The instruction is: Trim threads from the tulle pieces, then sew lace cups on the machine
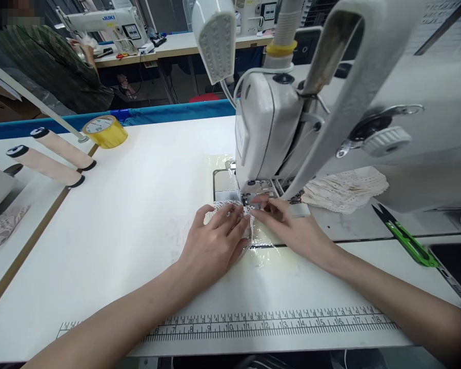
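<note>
A piece of white lace (247,211) lies at the needle area of the white sewing machine (266,128). My left hand (218,238) rests flat on the lace just in front of the presser foot, its fingers bent and slightly apart. Close by the foot on the right, my right hand (287,223) has thumb and fingers brought together at the lace edge; what lies between the fingertips is too small to make out. Under both hands is a clear film over the machine plate (225,182). The left palm hides part of the lace.
Stacked lace pieces (345,188) lie right of the needle, near green thread snips (407,238) and a dark phone (457,266). Yellow tape (105,131) and two thread cones (47,165) stand at the left. A person (53,66) works behind.
</note>
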{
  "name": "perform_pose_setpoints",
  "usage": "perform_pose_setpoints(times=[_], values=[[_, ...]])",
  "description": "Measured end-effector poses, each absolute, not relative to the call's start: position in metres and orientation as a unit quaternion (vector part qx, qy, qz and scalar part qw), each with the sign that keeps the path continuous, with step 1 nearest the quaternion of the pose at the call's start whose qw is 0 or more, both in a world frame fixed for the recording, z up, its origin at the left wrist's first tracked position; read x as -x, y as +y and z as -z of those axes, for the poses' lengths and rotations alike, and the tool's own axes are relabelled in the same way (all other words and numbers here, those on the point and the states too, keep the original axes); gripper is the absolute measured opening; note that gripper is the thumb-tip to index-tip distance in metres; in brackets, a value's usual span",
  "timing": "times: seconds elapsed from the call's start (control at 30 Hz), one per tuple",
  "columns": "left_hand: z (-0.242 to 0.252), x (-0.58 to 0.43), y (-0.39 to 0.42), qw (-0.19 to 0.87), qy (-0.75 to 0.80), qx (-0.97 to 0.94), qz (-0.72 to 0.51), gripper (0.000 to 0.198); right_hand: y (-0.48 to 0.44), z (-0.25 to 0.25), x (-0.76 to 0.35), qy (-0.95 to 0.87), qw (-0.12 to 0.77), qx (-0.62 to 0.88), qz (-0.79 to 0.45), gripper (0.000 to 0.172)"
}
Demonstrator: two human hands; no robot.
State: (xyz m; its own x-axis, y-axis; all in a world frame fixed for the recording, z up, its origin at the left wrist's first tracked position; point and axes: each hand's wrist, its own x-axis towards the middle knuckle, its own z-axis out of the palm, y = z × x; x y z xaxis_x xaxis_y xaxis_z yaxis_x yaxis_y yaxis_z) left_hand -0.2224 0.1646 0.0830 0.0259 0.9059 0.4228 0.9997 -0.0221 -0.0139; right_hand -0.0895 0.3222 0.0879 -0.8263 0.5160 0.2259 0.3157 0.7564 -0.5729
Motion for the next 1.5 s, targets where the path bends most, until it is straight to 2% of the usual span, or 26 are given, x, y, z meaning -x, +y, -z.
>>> perform_pose_setpoints(times=[0.13,0.3,0.53,0.7,0.9,1.07,1.27,1.5], values=[[-0.082,0.223,0.164,0.160,-0.676,0.701,0.162,0.031,0.325,-0.085,0.102,-0.885,0.135,0.276,-0.349,0.030],[-0.080,0.224,0.164,0.166,-0.678,0.696,0.168,0.031,0.329,-0.079,0.107,-0.838,0.147,0.309,-0.426,0.031],[-0.077,0.224,0.163,0.189,-0.679,0.690,0.168,0.030,0.323,-0.104,0.093,-0.809,0.132,0.331,-0.467,0.030],[-0.078,0.225,0.162,0.189,-0.674,0.696,0.160,0.030,0.324,-0.098,0.091,-0.826,0.157,0.312,-0.442,0.025],[-0.085,0.220,0.154,0.195,-0.660,0.711,0.146,0.030,0.330,-0.079,0.086,-0.840,0.187,0.256,-0.440,0.028],[-0.092,0.221,0.155,0.188,-0.657,0.707,0.181,0.026,0.325,-0.081,0.083,-0.874,0.171,0.210,-0.403,0.028],[-0.094,0.229,0.166,0.154,-0.680,0.690,0.195,0.028,0.321,-0.083,0.087,-0.898,0.168,0.163,-0.372,0.016],[-0.087,0.232,0.172,0.115,-0.700,0.682,0.176,0.038,0.322,-0.090,0.088,-0.893,0.164,0.184,-0.378,0.020]])
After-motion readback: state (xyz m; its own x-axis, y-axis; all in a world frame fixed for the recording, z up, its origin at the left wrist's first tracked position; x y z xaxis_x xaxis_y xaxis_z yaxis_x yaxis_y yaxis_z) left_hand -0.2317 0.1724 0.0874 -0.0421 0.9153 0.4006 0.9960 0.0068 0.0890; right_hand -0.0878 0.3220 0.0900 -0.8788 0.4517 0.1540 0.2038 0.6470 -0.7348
